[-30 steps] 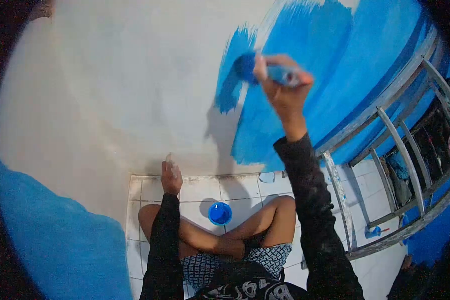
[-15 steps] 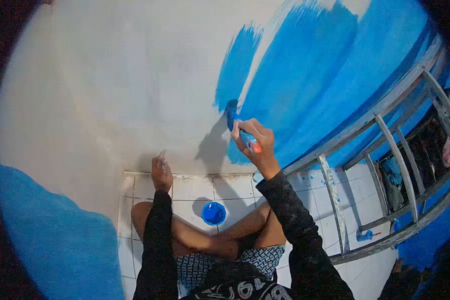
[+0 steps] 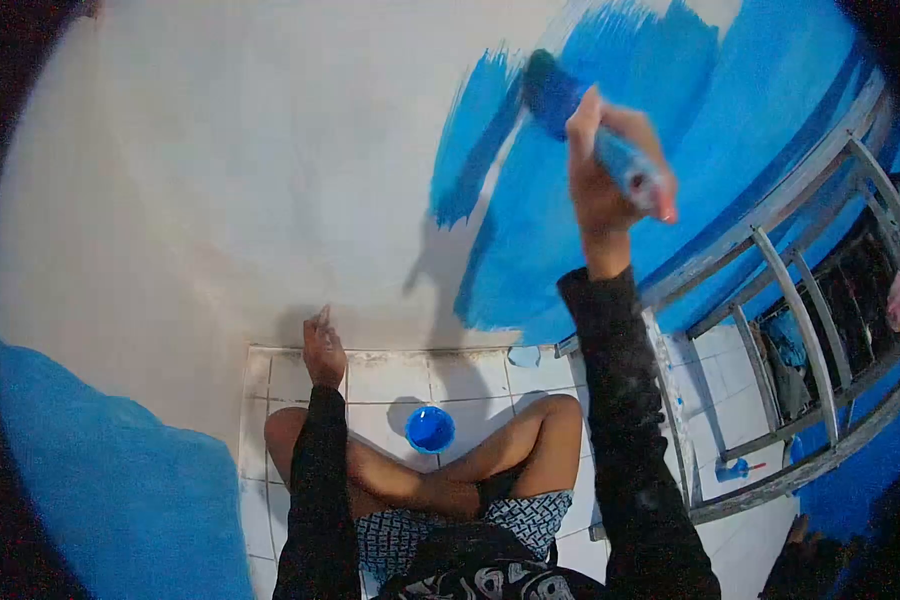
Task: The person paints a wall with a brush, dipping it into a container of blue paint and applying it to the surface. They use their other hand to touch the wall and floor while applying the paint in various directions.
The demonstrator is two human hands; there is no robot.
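My right hand (image 3: 610,200) is closed round the handle of a paintbrush (image 3: 625,163), its blue-wet bristles up against the wall at the edge of the fresh blue paint (image 3: 600,240). A narrower blue stroke (image 3: 475,140) runs beside that patch, with a pale strip between. Low by the foot of the pale wall (image 3: 270,180), my left hand (image 3: 323,352) has its fingers curled together; a thin pale tip shows above them, and I cannot tell what it is. A small blue tub of paint (image 3: 429,430) stands on the tiles in front of my crossed legs.
A worn wooden ladder (image 3: 760,235) slants along the right side. Behind its rungs lie another blue-stained brush (image 3: 735,468) and some cloths (image 3: 785,340). White floor tiles (image 3: 380,415) meet the wall, and blue paint (image 3: 120,470) covers the lower left.
My right hand has carried the paintbrush up and to the right, from the bottom of the narrow stroke to near its top. My left hand has barely moved.
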